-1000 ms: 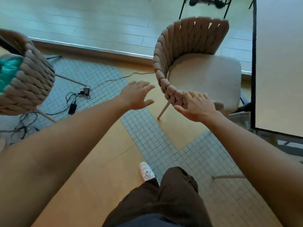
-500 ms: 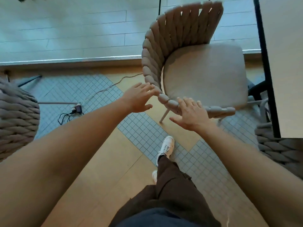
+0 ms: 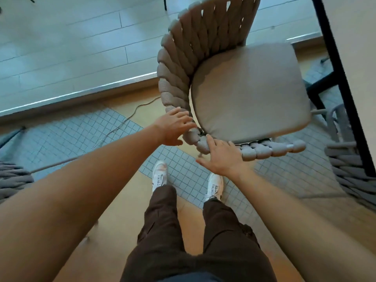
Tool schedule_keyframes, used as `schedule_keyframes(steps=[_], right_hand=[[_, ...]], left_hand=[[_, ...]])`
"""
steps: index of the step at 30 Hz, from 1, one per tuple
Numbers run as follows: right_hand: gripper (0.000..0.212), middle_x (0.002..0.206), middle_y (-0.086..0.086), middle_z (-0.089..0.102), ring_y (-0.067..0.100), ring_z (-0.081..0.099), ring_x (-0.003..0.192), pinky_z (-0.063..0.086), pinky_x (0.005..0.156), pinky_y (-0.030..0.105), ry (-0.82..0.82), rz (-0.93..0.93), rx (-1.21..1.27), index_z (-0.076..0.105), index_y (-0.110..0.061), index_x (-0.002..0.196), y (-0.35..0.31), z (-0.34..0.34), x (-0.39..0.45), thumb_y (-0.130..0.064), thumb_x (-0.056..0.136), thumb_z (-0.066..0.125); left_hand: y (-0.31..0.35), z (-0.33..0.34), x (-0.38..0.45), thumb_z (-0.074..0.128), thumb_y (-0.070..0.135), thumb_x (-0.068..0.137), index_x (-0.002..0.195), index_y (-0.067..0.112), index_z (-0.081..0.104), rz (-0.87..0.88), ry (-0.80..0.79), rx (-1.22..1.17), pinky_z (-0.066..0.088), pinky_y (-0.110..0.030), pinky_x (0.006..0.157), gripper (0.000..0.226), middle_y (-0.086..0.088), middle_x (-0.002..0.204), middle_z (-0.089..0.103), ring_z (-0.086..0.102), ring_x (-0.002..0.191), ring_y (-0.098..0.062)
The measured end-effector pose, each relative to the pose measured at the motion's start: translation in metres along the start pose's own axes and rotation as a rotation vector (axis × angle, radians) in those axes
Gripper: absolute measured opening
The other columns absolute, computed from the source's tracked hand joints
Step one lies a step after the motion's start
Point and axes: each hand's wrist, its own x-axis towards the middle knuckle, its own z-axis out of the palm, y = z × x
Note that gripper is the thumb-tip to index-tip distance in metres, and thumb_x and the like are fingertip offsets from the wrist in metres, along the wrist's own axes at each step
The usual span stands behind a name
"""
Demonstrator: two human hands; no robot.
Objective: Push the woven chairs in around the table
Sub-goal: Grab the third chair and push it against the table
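From the head view, the woven chair (image 3: 213, 64) stands right of centre, its cushion (image 3: 248, 92) short of the table (image 3: 354, 47) at the far right, so the push appears barely begun. The left hand (image 3: 173, 127) and right hand (image 3: 221, 157) rest flat on its rope backrest, fingers spread, clamped on nothing. More woven chairs (image 3: 350, 180) at the frame edges likely remain; no writing is readable.

table (image 3: 358, 58): cut off right | 2 side chairs: edge-cropped | chair legs: mostly hidden
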Motion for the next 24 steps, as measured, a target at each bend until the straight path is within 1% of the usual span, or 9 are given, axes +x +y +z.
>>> schedule_keyframes(steps=[2, 4, 7, 9, 11, 13, 17, 20, 24], right_hand=[[0.096, 0.152, 0.011, 0.05, 0.031, 0.049, 0.137, 0.04, 0.11, 0.053, 0.004, 0.069, 0.029, 0.021, -0.016, 0.16, -0.009, 0.001, 0.006, -0.077, 0.09, 0.041], [0.09, 0.142, 0.01, 0.057, 0.031, 0.056, 0.128, 0.047, 0.101, 0.052, 0.04, 0.142, 0.046, 0.031, -0.017, 0.154, -0.022, 0.002, 0.011, -0.076, 0.089, 0.044], [0.074, 0.123, 0.006, 0.069, 0.027, 0.064, 0.112, 0.047, 0.089, 0.044, 0.161, 0.238, 0.051, 0.051, -0.02, 0.136, -0.042, 0.006, 0.019, -0.074, 0.086, 0.051], [0.069, 0.115, 0.004, 0.071, 0.027, 0.067, 0.106, 0.047, 0.086, 0.042, 0.229, 0.306, 0.055, 0.058, -0.021, 0.127, -0.055, 0.011, 0.026, -0.074, 0.083, 0.054], [0.067, 0.108, 0.003, 0.073, 0.027, 0.069, 0.099, 0.047, 0.082, 0.041, 0.266, 0.378, 0.043, 0.061, -0.02, 0.12, -0.064, 0.014, 0.035, -0.076, 0.082, 0.054], [0.068, 0.099, 0.002, 0.074, 0.026, 0.07, 0.09, 0.047, 0.078, 0.04, 0.293, 0.453, 0.031, 0.063, -0.022, 0.114, -0.071, 0.016, 0.041, -0.08, 0.08, 0.052], [0.064, 0.088, -0.003, 0.074, 0.024, 0.071, 0.08, 0.047, 0.072, 0.036, 0.368, 0.511, 0.03, 0.07, -0.03, 0.108, -0.072, 0.019, 0.046, -0.082, 0.079, 0.046], [0.063, 0.085, -0.004, 0.074, 0.023, 0.071, 0.079, 0.05, 0.073, 0.034, 0.41, 0.499, 0.027, 0.072, -0.032, 0.105, -0.069, 0.021, 0.046, -0.081, 0.079, 0.043], [0.063, 0.086, -0.005, 0.074, 0.021, 0.07, 0.081, 0.05, 0.075, 0.033, 0.439, 0.506, 0.014, 0.072, -0.031, 0.104, -0.062, 0.018, 0.046, -0.082, 0.078, 0.044]], left_hand=[[-0.013, 0.0, 0.01, 0.071, 0.054, 0.084, 0.151, 0.028, 0.037, 0.052, -0.028, 0.032, 0.016, -0.048, 0.122, 0.079, -0.002, 0.154, 0.044, 0.032, 0.147, -0.026], [-0.024, -0.001, 0.02, 0.069, 0.055, 0.085, 0.148, 0.03, 0.041, 0.1, -0.033, 0.049, 0.022, -0.048, 0.121, 0.073, 0.001, 0.151, 0.049, 0.039, 0.144, -0.023], [-0.036, -0.003, 0.031, 0.064, 0.056, 0.086, 0.142, 0.031, 0.047, 0.212, -0.058, 0.076, 0.034, -0.045, 0.115, 0.064, 0.003, 0.142, 0.057, 0.049, 0.135, -0.02], [-0.044, -0.002, 0.034, 0.064, 0.055, 0.086, 0.137, 0.03, 0.05, 0.279, -0.062, 0.082, 0.047, -0.044, 0.103, 0.058, 0.002, 0.131, 0.064, 0.059, 0.122, -0.022], [-0.051, 0.0, 0.035, 0.064, 0.053, 0.086, 0.128, 0.028, 0.055, 0.322, -0.019, 0.097, 0.056, -0.038, 0.079, 0.049, 0.0, 0.114, 0.07, 0.067, 0.101, -0.022], [-0.054, 0.001, 0.037, 0.061, 0.05, 0.087, 0.118, 0.027, 0.06, 0.36, 0.002, 0.117, 0.053, -0.033, 0.066, 0.039, 0.001, 0.102, 0.072, 0.069, 0.087, -0.021], [-0.06, 0.008, 0.046, 0.052, 0.048, 0.09, 0.104, 0.025, 0.063, 0.472, 0.044, 0.143, 0.044, -0.029, 0.057, 0.029, 0.002, 0.091, 0.072, 0.069, 0.078, -0.022], [-0.067, 0.013, 0.054, 0.046, 0.043, 0.088, 0.095, 0.023, 0.064, 0.543, 0.091, 0.14, 0.036, -0.027, 0.055, 0.027, 0.002, 0.083, 0.07, 0.068, 0.07, -0.024], [-0.067, 0.016, 0.066, 0.044, 0.042, 0.087, 0.09, 0.022, 0.063, 0.58, 0.139, 0.141, 0.034, -0.027, 0.053, 0.028, 0.002, 0.078, 0.07, 0.066, 0.065, -0.025]])
